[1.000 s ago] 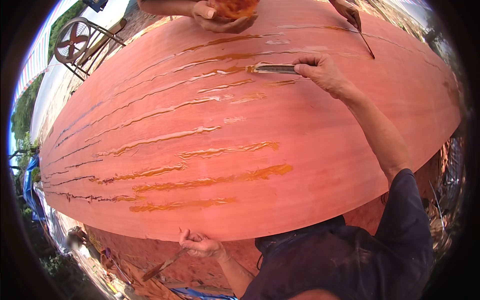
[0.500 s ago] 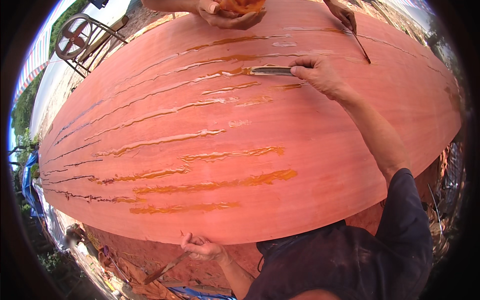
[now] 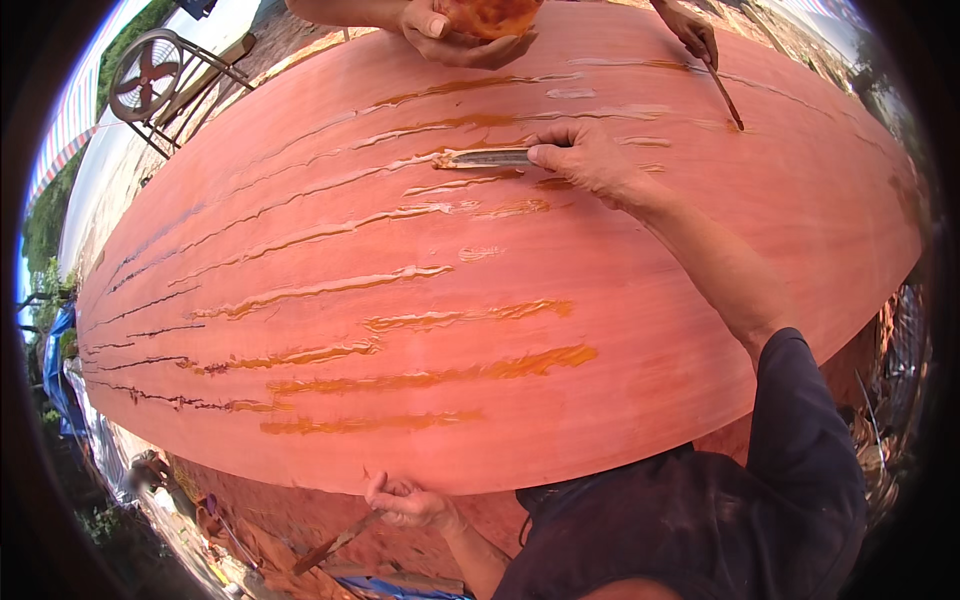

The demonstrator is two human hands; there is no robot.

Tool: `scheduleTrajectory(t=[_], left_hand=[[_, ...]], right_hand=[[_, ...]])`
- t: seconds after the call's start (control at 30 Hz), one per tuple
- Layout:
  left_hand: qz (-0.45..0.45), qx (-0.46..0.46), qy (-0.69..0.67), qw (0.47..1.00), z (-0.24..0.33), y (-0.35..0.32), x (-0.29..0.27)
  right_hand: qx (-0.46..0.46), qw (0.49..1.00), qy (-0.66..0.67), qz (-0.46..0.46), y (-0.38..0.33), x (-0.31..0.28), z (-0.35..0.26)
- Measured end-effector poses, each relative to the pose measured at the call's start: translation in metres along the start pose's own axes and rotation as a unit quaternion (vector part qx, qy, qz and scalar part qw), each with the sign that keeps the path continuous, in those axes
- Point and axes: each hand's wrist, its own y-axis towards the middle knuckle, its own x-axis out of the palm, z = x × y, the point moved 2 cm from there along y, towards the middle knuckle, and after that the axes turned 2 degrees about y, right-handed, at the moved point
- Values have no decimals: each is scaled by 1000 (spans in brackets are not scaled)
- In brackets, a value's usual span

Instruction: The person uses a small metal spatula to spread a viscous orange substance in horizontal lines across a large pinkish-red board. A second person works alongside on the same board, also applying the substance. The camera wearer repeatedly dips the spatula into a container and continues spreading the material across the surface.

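Observation:
My right hand grips a putty knife smeared with pale paste. Its tip rests on one of the long seams of a large, curved, reddish wooden surface, like an upturned boat hull. Streaks of orange filler run along several other seams, and some seams toward the left end look dark and bare. By the hull's near edge, my left hand is closed round a brown, stick-like tool pointing down and left; its exact kind is unclear.
Across the hull, a co-worker's hand holds a rounded orange mass or bowl. The co-worker's other hand holds a thin dark tool against the surface. A large fan on a metal stand is at far left. Blue sheeting hangs left.
My right hand has slid the putty knife left along the seam. Across from me, the co-worker's orange mass has shifted slightly right. My left hand has barely moved.

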Motion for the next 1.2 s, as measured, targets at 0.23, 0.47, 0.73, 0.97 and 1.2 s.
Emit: scheduleTrajectory(t=[0.23, 0.47, 0.73, 0.97, 1.2], left_hand=[[-18, -3, -18, 1000, -2, 1, -1], [10, -3, 38, 999, 1, 2, -4], [-22, 7, 26, 999, 10, 7, 6], [-70, -9, -4, 997, 16, 5, 9], [-61, 6, 9, 998, 12, 6, 7]], right_hand=[[64, 990, 127, -15, -36, 29, -21], [177, 941, 287, -20, -123, -2, -16], [177, 883, 426, 84, -259, -51, 26], [135, 865, 445, 190, -339, -88, 50], [124, 902, 392, 129, -314, -100, 58]])
